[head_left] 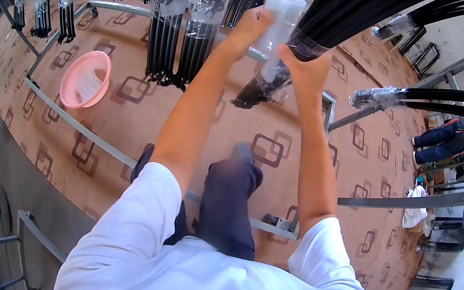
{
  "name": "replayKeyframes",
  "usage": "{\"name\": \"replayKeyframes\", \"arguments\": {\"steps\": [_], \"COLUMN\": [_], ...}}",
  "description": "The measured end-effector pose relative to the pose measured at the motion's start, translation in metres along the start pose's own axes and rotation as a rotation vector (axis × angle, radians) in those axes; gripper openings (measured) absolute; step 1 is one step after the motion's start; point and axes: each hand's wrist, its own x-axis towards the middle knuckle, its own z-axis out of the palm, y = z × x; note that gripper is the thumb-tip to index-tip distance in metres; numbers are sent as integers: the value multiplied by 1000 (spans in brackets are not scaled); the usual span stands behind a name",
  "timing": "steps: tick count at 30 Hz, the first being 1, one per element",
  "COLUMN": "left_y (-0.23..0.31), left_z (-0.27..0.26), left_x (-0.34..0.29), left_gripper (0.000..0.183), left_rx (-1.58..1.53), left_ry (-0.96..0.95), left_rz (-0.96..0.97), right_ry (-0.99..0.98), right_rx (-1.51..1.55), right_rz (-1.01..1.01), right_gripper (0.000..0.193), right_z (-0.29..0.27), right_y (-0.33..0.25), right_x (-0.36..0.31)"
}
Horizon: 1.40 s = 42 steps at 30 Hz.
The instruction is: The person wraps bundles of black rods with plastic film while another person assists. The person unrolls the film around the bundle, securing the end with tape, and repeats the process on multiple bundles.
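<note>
My left hand is closed around a roll of clear stretch film, held upright with its cardboard core end up. To its right, my right hand grips a bundle of black tubes near its lower end, thumb towards the roll. Film wraps the bundle below that hand, and the dark tube tips stick out beneath it. The roll lies close against the bundle; whether a strip of film joins them I cannot tell. The fingers behind the roll and the bundle are hidden.
Other film-wrapped black bundles hang at the upper left, and another bundle juts in from the right. A metal frame surrounds me at floor level. A pink basin sits on the patterned floor. Another person bends over at the far right.
</note>
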Motion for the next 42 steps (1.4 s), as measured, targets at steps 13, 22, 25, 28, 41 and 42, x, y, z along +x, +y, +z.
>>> {"name": "replayKeyframes", "arguments": {"steps": [13,22,25,28,41,42], "left_y": [-33,9,39,45,26,28], "left_z": [-17,1,22,53,104,96], "left_x": [8,-67,-72,-80,-83,-71], "left_gripper": [86,59,48,54,34,36], "left_rx": [-443,-44,243,359,418,520], "left_ry": [-186,-145,-223,-158,160,179], "left_rz": [-121,193,254,163,220,282], "right_ry": [72,72,56,-12,57,84], "right_rx": [-220,-153,-118,161,773,916], "right_rz": [38,10,30,-4,116,180], "right_gripper": [48,48,54,45,59,58], "right_z": [-16,-14,-12,-25,-59,-62], "right_y": [-6,16,7,14,-2,-3], "right_x": [-7,3,0,-3,-59,-57]}}
